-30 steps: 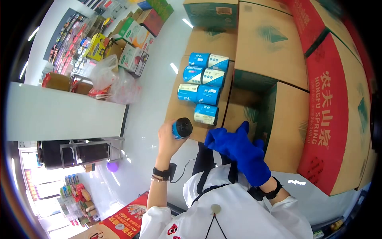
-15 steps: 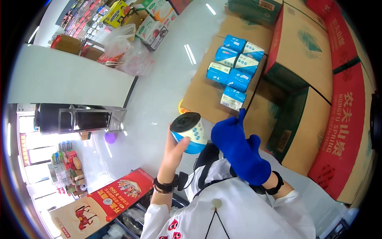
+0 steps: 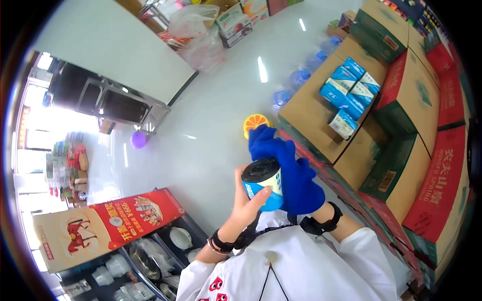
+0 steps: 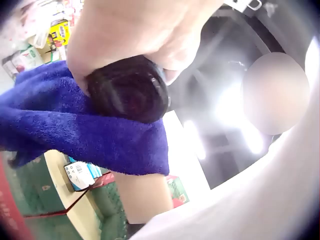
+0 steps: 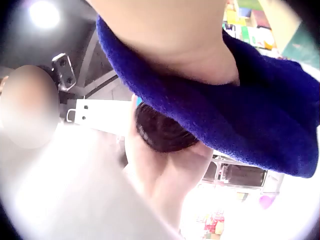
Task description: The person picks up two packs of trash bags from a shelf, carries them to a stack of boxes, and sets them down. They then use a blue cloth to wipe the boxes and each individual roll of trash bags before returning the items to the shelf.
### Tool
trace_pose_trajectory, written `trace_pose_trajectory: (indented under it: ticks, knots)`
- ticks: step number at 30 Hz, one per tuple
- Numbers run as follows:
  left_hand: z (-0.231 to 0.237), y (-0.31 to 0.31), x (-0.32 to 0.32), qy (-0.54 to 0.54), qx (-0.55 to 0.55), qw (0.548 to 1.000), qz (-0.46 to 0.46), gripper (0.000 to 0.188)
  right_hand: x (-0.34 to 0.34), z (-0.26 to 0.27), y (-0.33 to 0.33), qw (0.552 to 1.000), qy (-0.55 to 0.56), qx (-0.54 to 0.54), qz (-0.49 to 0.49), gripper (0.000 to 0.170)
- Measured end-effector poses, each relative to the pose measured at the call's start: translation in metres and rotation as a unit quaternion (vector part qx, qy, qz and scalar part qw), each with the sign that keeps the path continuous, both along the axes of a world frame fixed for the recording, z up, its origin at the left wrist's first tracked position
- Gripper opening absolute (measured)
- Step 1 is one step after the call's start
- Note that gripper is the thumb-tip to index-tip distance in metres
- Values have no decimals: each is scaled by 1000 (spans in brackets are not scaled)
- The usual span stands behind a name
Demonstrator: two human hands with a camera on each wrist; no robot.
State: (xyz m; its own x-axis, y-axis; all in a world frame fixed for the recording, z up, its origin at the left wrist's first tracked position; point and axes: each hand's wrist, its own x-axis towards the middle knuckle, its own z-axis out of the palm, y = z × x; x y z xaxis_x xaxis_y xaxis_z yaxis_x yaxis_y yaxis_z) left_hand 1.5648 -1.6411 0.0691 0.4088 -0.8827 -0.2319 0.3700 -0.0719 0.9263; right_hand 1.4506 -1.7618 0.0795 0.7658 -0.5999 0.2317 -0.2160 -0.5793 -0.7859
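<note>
My left hand [image 3: 244, 204] grips a roll of black bin bags [image 3: 273, 201] in a blue and white wrapper, its thumb across the front. The black coiled end of the roll points up in the head view. A plush blue cloth mitt [image 3: 302, 185] covers my right hand, hiding its fingers. The mitt lies right against the side of the roll, also in the left wrist view, where the black end [image 4: 131, 92] overlaps the blue cloth. More wrapped rolls [image 3: 346, 93] of the same look lie grouped on a cardboard carton to the right.
Brown, green and red cartons [image 3: 414, 95] are stacked at the right; one opened carton [image 3: 389, 163] stands beside the rolls. Bottom left is a shelf unit with a red promotional board [image 3: 113, 223]. An orange-slice-shaped item [image 3: 255, 123] and a purple balloon [image 3: 138, 140] are on the floor.
The view has turned left, away from the cartons. My left hand has lifted the roll and brought it in front of the body. The mitt has moved from the cartons to the roll.
</note>
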Motion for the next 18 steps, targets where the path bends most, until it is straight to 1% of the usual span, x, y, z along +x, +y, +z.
trace_pose_trajectory:
  ticks: [1, 2, 3, 4, 5, 6, 7, 8, 9, 10, 11, 12, 13, 14, 15, 16, 17, 18]
  knots:
    - [-4, 9, 8, 43, -40, 998, -16, 69, 7, 11, -6, 972, -164, 148, 81, 58]
    - [-4, 16, 17, 46, -34, 998, -20, 72, 15, 4, -1, 960, -157, 205, 110, 68]
    - [-4, 21, 26, 48, -28, 998, -26, 74, 20, 3, 7, 960, -155, 202, 118, 68]
    - [-12, 26, 40, 49, -32, 998, -19, 74, 25, 3, 18, 950, -163, 241, 115, 67]
    - [-21, 30, 54, -185, -38, 982, -20, 77, 31, 5, 28, 937, -169, 282, 113, 65]
    - [-27, 37, 63, -408, -39, 912, -19, 79, 38, 23, 35, 938, -203, 257, 111, 64]
    - [-30, 47, 64, -409, -39, 912, -10, 79, 43, 21, 40, 938, -201, 255, 120, 64]
    - [-25, 54, 64, -352, -28, 932, 85, 71, 48, 16, 44, 938, -188, 262, 129, 74]
    - [-21, 60, 65, -291, -19, 940, 176, 63, 53, 16, 48, 938, -175, 268, 136, 84]
    - [-17, 68, 70, -263, 6, 949, 172, 63, 58, 17, 55, 912, -184, 336, 150, 83]
    - [-12, 75, 76, -263, 4, 949, 175, 63, 62, 22, 63, 912, -183, 333, 153, 83]
    - [-6, 81, 80, -275, 53, 950, 140, 58, 65, 27, 73, 968, -87, 224, 77, 85]
    - [-1, 87, 81, -286, 102, 947, 104, 53, 68, 30, 81, 994, 12, 107, 0, 87]
    - [3, 86, 74, -227, 29, 963, 139, 64, 72, 31, 88, 991, -19, 134, 12, 79]
    - [3, 86, 68, -227, 28, 963, 143, 64, 75, 26, 96, 991, -19, 132, 15, 79]
    - [2, 85, 61, -314, 10, 937, 152, 64, 78, 14, 104, 1000, -7, 27, 2, 61]
    - [2, 83, 55, -398, -8, 903, 160, 64, 80, 1, 114, 997, 6, -79, -11, 44]
    - [3, 80, 51, -384, -19, 900, 204, 61, 85, -6, 124, 996, -46, 81, -9, 46]
